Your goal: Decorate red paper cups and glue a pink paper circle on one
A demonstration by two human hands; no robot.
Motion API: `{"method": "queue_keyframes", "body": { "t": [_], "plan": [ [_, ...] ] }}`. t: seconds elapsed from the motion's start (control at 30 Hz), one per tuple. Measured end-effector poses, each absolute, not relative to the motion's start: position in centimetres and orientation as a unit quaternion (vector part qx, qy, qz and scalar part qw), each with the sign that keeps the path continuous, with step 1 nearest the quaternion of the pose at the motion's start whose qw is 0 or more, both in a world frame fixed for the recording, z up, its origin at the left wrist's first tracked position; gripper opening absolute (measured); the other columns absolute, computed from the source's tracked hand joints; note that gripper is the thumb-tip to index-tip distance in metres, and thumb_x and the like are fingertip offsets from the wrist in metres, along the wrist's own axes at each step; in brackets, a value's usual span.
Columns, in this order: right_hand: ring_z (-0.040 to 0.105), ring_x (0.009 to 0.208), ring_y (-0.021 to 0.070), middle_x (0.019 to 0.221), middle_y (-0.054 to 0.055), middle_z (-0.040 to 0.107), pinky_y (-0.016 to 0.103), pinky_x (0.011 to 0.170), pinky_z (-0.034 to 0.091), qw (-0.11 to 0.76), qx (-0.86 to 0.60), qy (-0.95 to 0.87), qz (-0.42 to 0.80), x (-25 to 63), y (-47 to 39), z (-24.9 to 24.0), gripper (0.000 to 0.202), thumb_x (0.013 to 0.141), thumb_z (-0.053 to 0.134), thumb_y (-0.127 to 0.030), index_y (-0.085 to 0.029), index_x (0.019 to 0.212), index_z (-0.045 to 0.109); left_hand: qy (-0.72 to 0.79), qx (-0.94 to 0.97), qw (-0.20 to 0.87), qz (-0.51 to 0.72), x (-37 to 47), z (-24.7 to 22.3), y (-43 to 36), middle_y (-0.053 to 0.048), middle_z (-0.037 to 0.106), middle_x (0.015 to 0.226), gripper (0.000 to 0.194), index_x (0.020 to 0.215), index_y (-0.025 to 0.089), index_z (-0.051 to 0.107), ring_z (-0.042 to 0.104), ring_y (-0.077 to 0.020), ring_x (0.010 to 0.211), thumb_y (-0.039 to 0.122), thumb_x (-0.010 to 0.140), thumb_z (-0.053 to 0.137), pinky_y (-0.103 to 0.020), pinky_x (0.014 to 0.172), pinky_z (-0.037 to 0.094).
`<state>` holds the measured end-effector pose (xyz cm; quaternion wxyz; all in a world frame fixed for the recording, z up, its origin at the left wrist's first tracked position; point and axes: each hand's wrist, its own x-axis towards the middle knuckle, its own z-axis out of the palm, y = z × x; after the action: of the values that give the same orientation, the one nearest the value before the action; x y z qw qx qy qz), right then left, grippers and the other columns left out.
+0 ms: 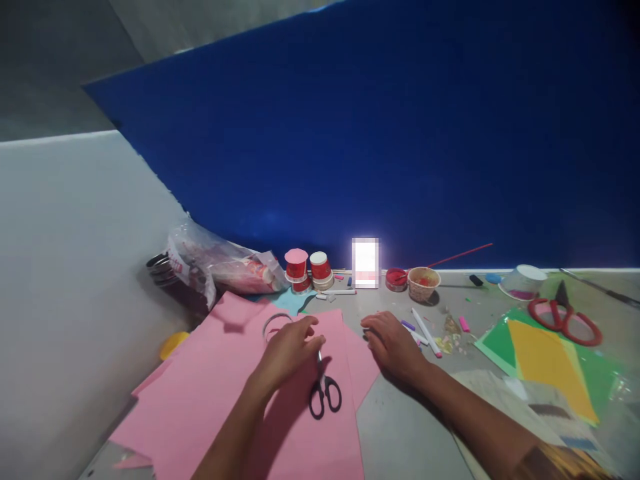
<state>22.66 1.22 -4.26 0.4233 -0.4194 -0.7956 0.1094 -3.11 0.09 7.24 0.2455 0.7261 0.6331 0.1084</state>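
Observation:
My left hand is over a stack of pink paper sheets, thumb and forefinger apart with nothing visible between them. Behind it shows part of a thin greyish ring, its lower side hidden by the hand. Black-handled scissors lie on the pink paper, blades pointing away beside my left thumb. My right hand rests at the right edge of the pink paper, palm down, fingers loosely bent and slightly apart. No object shows in it.
Red-and-white paper cups, a glowing blurred rectangle, a red pot and a small bowl line the blue wall. A plastic bag lies left. Markers, yellow paper and red-handled cutters lie right.

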Motion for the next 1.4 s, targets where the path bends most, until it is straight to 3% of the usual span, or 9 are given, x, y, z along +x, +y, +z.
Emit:
{"method": "queue_keyframes", "body": {
  "t": [0.2,0.3,0.4,0.5,0.63,0.8,1.0,1.2,1.4],
  "plan": [
    [0.066,0.097,0.0265,0.103,0.009,0.076,0.047,0.093,0.056,0.420,-0.424,-0.794,0.118,22.9,1.2,-4.0,0.018,0.098,0.053,-0.012,-0.021,0.105,0.067,0.627,0.705,0.247,0.220,-2.2,5.2,1.6,-0.007,0.079,0.111,0.027,0.105,0.023,0.077,0.073,-0.0266,0.103,0.037,0.089,0.060,-0.036,0.089,0.055],
    [0.067,0.097,0.0261,0.103,0.009,0.077,0.049,0.099,0.054,0.417,-0.429,-0.791,0.130,22.9,1.2,-4.1,0.017,0.099,0.053,-0.013,-0.022,0.105,0.067,0.643,0.686,0.161,0.300,-2.9,4.7,4.4,-0.009,0.075,0.122,0.027,0.111,0.022,0.074,0.070,-0.0292,0.113,0.033,0.089,0.062,-0.041,0.098,0.056],
    [0.068,0.097,0.0254,0.103,0.008,0.077,0.051,0.105,0.052,0.418,-0.432,-0.787,0.136,22.8,1.2,-4.2,0.018,0.098,0.054,-0.013,-0.023,0.104,0.067,0.621,0.698,0.078,0.348,-3.8,4.1,7.4,-0.012,0.068,0.133,0.021,0.106,0.022,0.073,0.062,-0.0342,0.129,0.025,0.087,0.063,-0.050,0.111,0.049],
    [0.068,0.096,0.0249,0.102,0.007,0.078,0.052,0.107,0.050,0.418,-0.430,-0.789,0.135,22.8,1.1,-4.3,0.019,0.098,0.053,-0.012,-0.023,0.103,0.067,0.630,0.675,0.058,0.379,-4.4,3.4,9.8,-0.013,0.069,0.126,0.031,0.117,0.019,0.066,0.064,-0.0338,0.123,0.020,0.086,0.064,-0.051,0.108,0.051],
    [0.068,0.096,0.0246,0.102,0.007,0.078,0.053,0.109,0.050,0.415,-0.430,-0.790,0.137,22.7,1.0,-4.3,0.018,0.099,0.051,-0.013,-0.023,0.103,0.066,0.673,0.612,0.006,0.416,-4.5,2.8,12.2,-0.021,0.063,0.134,0.063,0.140,0.013,0.048,0.059,-0.0392,0.130,0.030,0.084,0.073,-0.056,0.106,0.051],
    [0.068,0.095,0.0243,0.101,0.007,0.077,0.054,0.110,0.049,0.404,-0.430,-0.794,0.144,22.7,1.0,-4.1,0.019,0.099,0.050,-0.014,-0.022,0.102,0.066,0.703,0.574,-0.049,0.417,-4.0,2.8,14.1,-0.019,0.067,0.125,0.083,0.145,0.013,0.041,0.060,-0.0403,0.127,0.035,0.077,0.083,-0.056,0.106,0.050],
    [0.068,0.094,0.0247,0.101,0.007,0.076,0.057,0.110,0.048,0.383,-0.436,-0.800,0.152,22.7,1.0,-3.9,0.019,0.098,0.050,-0.013,-0.023,0.100,0.066,0.739,0.556,-0.103,0.366,-3.4,2.5,14.9,-0.025,0.066,0.124,0.081,0.141,0.007,0.044,0.061,-0.0432,0.123,0.044,0.079,0.082,-0.054,0.101,0.050],
    [0.068,0.093,0.0240,0.099,0.006,0.076,0.055,0.108,0.049,0.381,-0.440,-0.796,0.166,22.5,0.8,-4.0,0.018,0.097,0.051,-0.013,-0.023,0.099,0.066,0.743,0.547,-0.102,0.372,-3.3,1.8,15.0,-0.024,0.068,0.119,0.074,0.140,0.008,0.045,0.064,-0.0426,0.119,0.043,0.083,0.077,-0.055,0.100,0.051],
    [0.067,0.097,0.0250,0.101,0.007,0.075,0.055,0.108,0.048,0.367,-0.436,-0.803,0.176,22.8,0.9,-4.2,0.017,0.098,0.052,-0.014,-0.022,0.101,0.066,0.731,0.531,-0.086,0.420,-3.4,1.5,14.9,-0.024,0.066,0.130,0.073,0.143,0.011,0.043,0.064,-0.0398,0.125,0.042,0.085,0.075,-0.052,0.104,0.050]
  ]
}}
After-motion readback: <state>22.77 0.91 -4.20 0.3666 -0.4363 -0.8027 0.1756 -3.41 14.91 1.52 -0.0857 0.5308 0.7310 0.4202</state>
